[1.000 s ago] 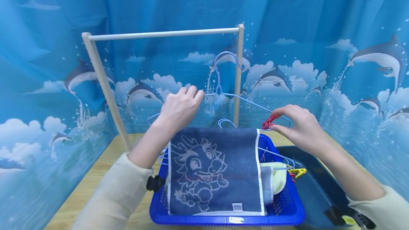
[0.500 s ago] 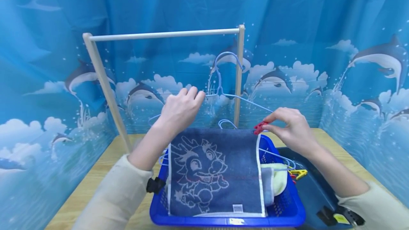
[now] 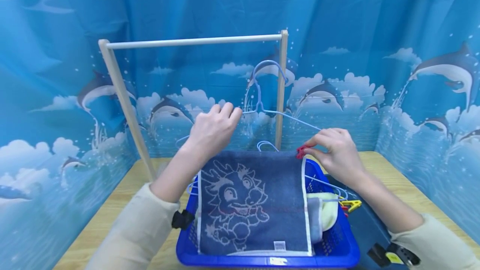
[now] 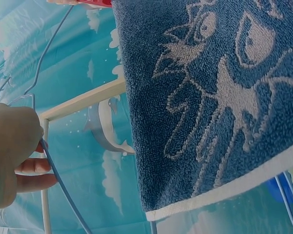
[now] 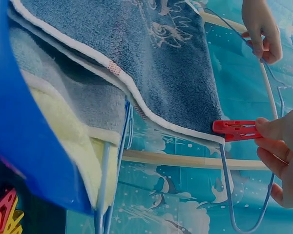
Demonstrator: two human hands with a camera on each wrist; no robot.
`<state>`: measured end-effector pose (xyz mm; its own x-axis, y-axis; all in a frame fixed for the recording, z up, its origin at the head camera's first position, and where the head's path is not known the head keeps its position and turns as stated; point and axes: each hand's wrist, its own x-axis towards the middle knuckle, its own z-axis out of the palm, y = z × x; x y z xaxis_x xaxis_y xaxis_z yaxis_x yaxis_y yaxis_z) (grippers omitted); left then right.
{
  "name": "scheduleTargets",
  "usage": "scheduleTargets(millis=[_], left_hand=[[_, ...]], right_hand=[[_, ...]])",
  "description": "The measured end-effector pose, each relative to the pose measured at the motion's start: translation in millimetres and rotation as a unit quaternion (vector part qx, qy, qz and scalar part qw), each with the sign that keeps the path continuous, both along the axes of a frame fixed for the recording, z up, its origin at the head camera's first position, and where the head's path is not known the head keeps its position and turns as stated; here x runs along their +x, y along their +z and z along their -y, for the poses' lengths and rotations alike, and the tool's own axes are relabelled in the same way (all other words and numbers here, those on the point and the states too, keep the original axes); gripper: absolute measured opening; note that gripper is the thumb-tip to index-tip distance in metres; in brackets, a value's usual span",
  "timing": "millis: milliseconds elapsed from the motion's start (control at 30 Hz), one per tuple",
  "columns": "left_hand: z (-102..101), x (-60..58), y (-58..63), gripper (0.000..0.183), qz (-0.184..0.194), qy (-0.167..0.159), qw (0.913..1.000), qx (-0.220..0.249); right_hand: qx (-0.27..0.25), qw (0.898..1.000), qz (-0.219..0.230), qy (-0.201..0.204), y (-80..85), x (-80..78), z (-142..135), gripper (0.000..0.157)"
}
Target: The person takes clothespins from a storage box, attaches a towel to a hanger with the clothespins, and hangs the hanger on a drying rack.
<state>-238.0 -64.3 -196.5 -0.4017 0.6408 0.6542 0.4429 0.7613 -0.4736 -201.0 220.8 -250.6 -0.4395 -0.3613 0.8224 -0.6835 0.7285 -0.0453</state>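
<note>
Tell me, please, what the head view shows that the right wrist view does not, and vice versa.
Only the head view: the pale sleeves and the wooden tabletop.

Only the right wrist view: the rounded right end of the hanger, which the right grip hides in the head view, and a small checked patch on the dark blue towel.

Both: the left grip on the hanger, the right grip pinching a red clip at the towel's corner, the blue basket, pale yellow cloth, the rack and dolphin curtain.

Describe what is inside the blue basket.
Grey-blue cloth and pale yellow cloth show at the right in the head view; the dragon-patterned towel hides whatever lies behind it.
</note>
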Motion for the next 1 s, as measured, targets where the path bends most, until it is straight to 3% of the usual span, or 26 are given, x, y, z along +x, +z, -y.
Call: scheduleTargets(millis=[233,467,767,933,1000], left_hand=[[-2.6,-0.5,1.0,0.012,-0.016,-0.012,0.9998,0.002],[-3.8,-1.7,-1.3,0.011,-0.022,-0.015,0.9996,0.006],[-4.5,-2.7,-3.0,0.012,0.004,0.001,1.0000,0.007],[-6.2,-3.1,-3.1,0.013,0.006,0.005,1.0000,0.004],[-6.9,-2.9,-3.5,0.014,0.011,0.007,0.9999,0.001]], right_hand=[[0.020,0.999,-0.026,-0.016,-3.1,-1.4,0.7,0.021],[0.069,0.996,-0.021,-0.047,-4.8,-0.6,0.9,0.023],[0.114,0.991,-0.062,-0.028,-7.4,-3.0,-2.9,0.029],[0.137,0.986,-0.089,-0.021,-8.1,-3.6,-5.6,0.023],[0.135,0.986,-0.093,-0.019,-8.6,-3.1,-6.5,0.030]])
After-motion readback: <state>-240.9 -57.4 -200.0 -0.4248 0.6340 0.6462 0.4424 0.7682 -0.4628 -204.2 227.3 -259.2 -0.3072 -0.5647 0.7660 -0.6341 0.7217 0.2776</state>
